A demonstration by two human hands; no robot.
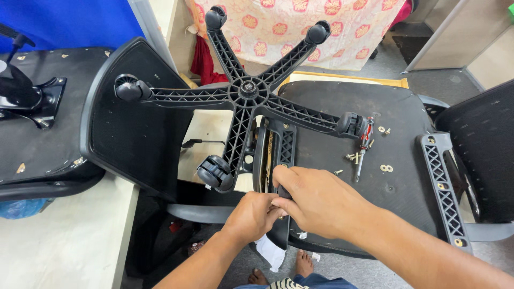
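- Here both hands meet at the near end of a black plastic armrest bracket (282, 152), which lies on the underside of an upturned chair seat (332, 155), just left of the seat's middle.
- The right hand (316, 200) lies over the bracket's near end, fingers curled down and pressed around it; the left hand (251, 214) comes in from the near left, its fingertips bunched against the same end, right beside the right thumb. What the left fingertips pinch, if anything, is hidden, possibly a small fastener.
- Judged from this, the step in hand is seating or lining up the bracket on the seat; the next move likely calls for holding it steady over its holes while a screw goes in.
- A red-handled screwdriver (364, 144) lies just right of the bracket, with loose screws and washers (369, 155) scattered about it.
- A five-armed castor base (247, 88) spreads over the far part of the seat, wheels up.
- A second bracket (441, 182) sits on the seat's right edge, by a mesh backrest (482, 144).
- The seat rests across a pale table (64, 235); another black seat (37, 118) lies at far left.
- Beyond, a flowered cloth (300, 27) hangs at the far side, a blue panel (69, 21) at far left, and grey floor (428, 75) at far right.
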